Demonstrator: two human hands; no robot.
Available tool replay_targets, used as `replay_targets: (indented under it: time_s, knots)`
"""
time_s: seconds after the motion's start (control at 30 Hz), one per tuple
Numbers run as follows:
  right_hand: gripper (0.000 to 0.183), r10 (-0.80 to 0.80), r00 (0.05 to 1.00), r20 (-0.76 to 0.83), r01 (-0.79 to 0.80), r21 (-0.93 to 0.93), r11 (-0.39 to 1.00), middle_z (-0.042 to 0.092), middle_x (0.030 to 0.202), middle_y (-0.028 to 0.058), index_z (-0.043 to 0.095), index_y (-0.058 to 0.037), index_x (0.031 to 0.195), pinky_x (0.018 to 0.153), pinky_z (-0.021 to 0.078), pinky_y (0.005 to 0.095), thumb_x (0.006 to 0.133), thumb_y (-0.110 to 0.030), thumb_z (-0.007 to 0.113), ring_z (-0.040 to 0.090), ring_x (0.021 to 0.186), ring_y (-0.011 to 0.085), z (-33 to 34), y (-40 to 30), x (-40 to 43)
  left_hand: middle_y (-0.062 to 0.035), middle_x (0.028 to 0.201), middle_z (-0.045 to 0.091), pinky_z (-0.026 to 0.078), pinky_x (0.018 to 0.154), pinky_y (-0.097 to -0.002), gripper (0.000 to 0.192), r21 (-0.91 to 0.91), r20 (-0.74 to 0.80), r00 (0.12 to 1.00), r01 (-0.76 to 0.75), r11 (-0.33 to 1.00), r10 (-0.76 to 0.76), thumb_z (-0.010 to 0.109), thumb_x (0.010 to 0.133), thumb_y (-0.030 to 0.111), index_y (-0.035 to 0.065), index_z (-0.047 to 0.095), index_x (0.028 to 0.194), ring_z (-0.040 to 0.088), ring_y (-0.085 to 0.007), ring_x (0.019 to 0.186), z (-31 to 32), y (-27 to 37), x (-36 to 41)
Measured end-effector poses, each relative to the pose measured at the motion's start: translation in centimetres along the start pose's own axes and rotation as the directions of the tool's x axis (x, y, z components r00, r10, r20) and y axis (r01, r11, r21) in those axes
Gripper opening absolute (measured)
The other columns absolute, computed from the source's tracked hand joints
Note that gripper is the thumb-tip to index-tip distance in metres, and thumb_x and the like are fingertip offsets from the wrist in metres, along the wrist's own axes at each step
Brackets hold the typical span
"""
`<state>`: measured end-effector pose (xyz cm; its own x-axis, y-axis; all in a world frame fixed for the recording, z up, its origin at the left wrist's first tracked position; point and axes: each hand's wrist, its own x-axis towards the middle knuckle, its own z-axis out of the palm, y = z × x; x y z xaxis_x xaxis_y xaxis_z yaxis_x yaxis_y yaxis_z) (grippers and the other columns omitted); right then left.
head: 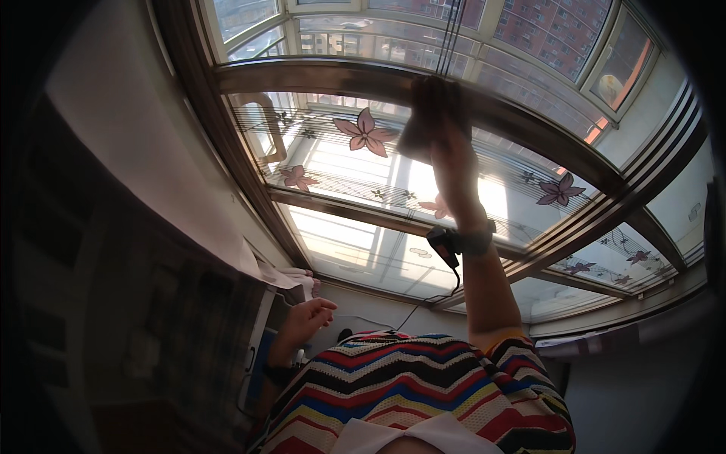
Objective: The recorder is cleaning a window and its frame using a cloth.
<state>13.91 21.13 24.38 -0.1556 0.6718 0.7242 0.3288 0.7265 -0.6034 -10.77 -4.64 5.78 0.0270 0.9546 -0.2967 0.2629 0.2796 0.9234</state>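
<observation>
My right hand (451,139) is raised and presses a dark cloth (417,137) against the brown cross rail (351,79) of a glazed sliding door. The fingers are in shadow, and part of the cloth hangs below the rail over the glass. A band with a small black device (444,243) and a cable is strapped around my right wrist. Lower down, my left hand (309,319) hangs in the air beside my striped top (391,386). Its fingers are loosely bent with nothing in them. Pink flower decorations (364,133) mark the glass panel between the rails.
A pale curved handle (271,127) shows at the panel's left. White curtain fabric (164,164) hangs along the left side. Thin dark cords (450,40) run down above my right hand. Beyond the door are balcony windows (385,42). Another flowered panel (615,255) stands at the right.
</observation>
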Motion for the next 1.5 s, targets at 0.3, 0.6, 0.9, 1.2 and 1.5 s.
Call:
replay_targets:
  time_s: [0.3,0.6,0.9,1.2,1.5]
  knots:
    - [0.053,-0.082,0.997,0.005,0.082,0.077,0.994,0.054,0.136,0.0221,0.047,-0.0028,0.141,0.103,0.0415,0.0356,0.088,-0.005,0.046,0.055,0.124,0.0325,1.4,-0.7,0.5,-0.0063,0.086,0.070,0.054,0.072,-0.0259,0.022,-0.028,0.000,1.000,0.006,1.000,-0.006,0.060,0.095,0.014,0.0018,0.068,0.112,0.066,-0.0114,0.077,-0.6,-0.5,0.0]
    - [0.050,-0.113,0.994,0.002,0.112,0.080,0.990,0.053,0.139,0.0219,0.048,-0.0021,0.139,0.104,0.0406,0.0355,0.089,-0.005,0.045,0.054,0.125,0.0343,2.3,-0.6,0.8,-0.0067,0.087,0.070,0.054,0.072,-0.0257,0.023,-0.026,-0.012,1.000,0.015,1.000,-0.015,0.060,0.095,0.015,0.0013,0.068,0.112,0.066,-0.0117,0.077,-0.9,-0.3,0.2]
    - [0.046,-0.083,0.996,0.018,0.082,0.058,0.995,0.056,0.132,0.0235,0.049,-0.0018,0.137,0.099,0.0449,0.0382,0.092,-0.010,0.047,0.058,0.117,0.0358,3.1,-0.5,0.9,-0.0072,0.088,0.070,0.054,0.072,-0.0264,0.023,-0.046,-0.022,1.000,0.016,0.999,-0.017,0.060,0.096,0.015,0.0007,0.067,0.113,0.066,-0.0123,0.078,-1.1,-0.5,0.3]
    - [0.040,-0.102,0.994,0.023,0.099,0.100,0.990,0.063,0.113,0.0240,0.053,0.0010,0.129,0.089,0.0500,0.0393,0.090,-0.006,0.049,0.064,0.104,0.0351,4.2,-1.1,1.3,-0.0063,0.085,0.069,0.053,0.070,-0.0251,0.023,-0.050,-0.037,0.999,0.020,0.999,-0.021,0.059,0.095,0.015,0.0026,0.068,0.113,0.065,-0.0107,0.077,-1.1,-0.9,0.5]
    - [0.042,-0.087,0.987,0.133,0.073,0.106,0.992,0.063,0.108,0.0237,0.053,-0.0011,0.131,0.088,0.0503,0.0389,0.089,-0.004,0.049,0.063,0.100,0.0354,5.1,-1.0,1.8,-0.0071,0.086,0.070,0.053,0.070,-0.0257,0.023,-0.103,-0.057,0.998,0.016,0.995,-0.022,0.059,0.095,0.014,0.0020,0.068,0.113,0.065,-0.0115,0.078,-1.3,-2.3,0.5]
